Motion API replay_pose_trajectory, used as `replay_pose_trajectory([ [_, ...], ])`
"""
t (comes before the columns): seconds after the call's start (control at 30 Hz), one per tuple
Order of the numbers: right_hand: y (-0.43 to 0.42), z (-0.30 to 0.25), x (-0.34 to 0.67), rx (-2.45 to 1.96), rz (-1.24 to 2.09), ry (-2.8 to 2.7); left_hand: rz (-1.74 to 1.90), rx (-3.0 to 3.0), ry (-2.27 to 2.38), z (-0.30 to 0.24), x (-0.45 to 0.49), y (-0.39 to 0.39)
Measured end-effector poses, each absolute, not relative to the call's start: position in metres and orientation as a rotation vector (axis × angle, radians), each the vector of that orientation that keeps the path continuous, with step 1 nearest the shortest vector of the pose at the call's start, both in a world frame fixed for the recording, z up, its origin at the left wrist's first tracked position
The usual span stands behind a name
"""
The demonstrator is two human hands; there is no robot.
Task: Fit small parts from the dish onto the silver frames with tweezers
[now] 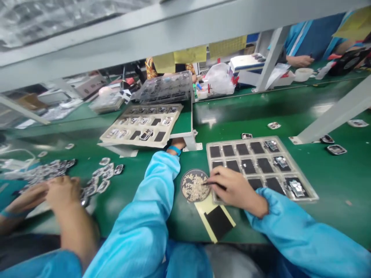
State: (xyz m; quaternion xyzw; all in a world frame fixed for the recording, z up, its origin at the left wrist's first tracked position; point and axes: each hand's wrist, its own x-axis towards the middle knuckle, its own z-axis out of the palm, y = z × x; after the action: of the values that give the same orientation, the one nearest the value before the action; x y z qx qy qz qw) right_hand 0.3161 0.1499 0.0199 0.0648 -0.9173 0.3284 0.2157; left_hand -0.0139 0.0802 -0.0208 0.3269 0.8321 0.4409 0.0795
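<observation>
In the head view my right hand (232,187) pinches dark tweezers (214,184). Their tips reach into a round dark dish (183,178) strewn with small pale pieces (194,187). My left hand (179,143) reaches under a raised green stand (188,116). Only its wrist area with a blue band shows, and its fingers are hidden. Right of the dish lies a clear compartment tray (311,195) with black pads, and electronic parts (296,187) sit in its right column. A yellow sheet with a black pad (218,222) lies below the dish.
A second tray of parts (142,123) rests tilted on the stand. On the left, a co-worker's hands (58,193) are beside a pile of small housings (52,172). Shelf posts (336,112) stand on the green table, with loose housings (336,149) at right.
</observation>
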Motion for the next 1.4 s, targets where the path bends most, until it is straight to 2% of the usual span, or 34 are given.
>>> replay_pose_trajectory([
  [0.17,0.166,0.039,0.32,0.05,0.911,-2.151,1.631,0.656,2.657,-0.033,0.005,0.039],
  [0.27,0.17,0.043,0.324,-0.135,0.978,-2.074,1.908,0.543,2.59,-0.038,0.025,0.016],
  [0.37,0.167,0.038,0.326,-0.269,1.367,-2.247,2.322,0.382,2.221,-0.038,0.049,0.001],
  [0.47,0.159,0.028,0.326,-0.145,1.74,-2.483,2.516,0.21,1.822,-0.03,0.075,-0.006],
  [0.63,0.148,0.017,0.328,0.137,1.594,-2.6,2.623,0.124,1.381,-0.001,0.121,-0.008],
  [0.77,0.144,0.017,0.326,0.178,1.442,-2.608,2.596,0.061,1.226,0.015,0.153,0.001],
  [0.87,0.141,0.017,0.322,0.199,1.406,-2.619,2.446,0.13,1.198,0.019,0.171,0.012],
  [1.07,0.142,0.013,0.318,0.314,1.362,-2.627,1.952,0.537,1.45,0.018,0.183,0.016],
  [1.2,0.142,0.013,0.317,0.346,1.323,-2.62,1.813,0.787,1.687,0.014,0.183,0.001],
  [1.4,0.141,0.017,0.319,0.283,1.422,-2.623,1.675,0.846,1.675,0.004,0.186,-0.003],
])
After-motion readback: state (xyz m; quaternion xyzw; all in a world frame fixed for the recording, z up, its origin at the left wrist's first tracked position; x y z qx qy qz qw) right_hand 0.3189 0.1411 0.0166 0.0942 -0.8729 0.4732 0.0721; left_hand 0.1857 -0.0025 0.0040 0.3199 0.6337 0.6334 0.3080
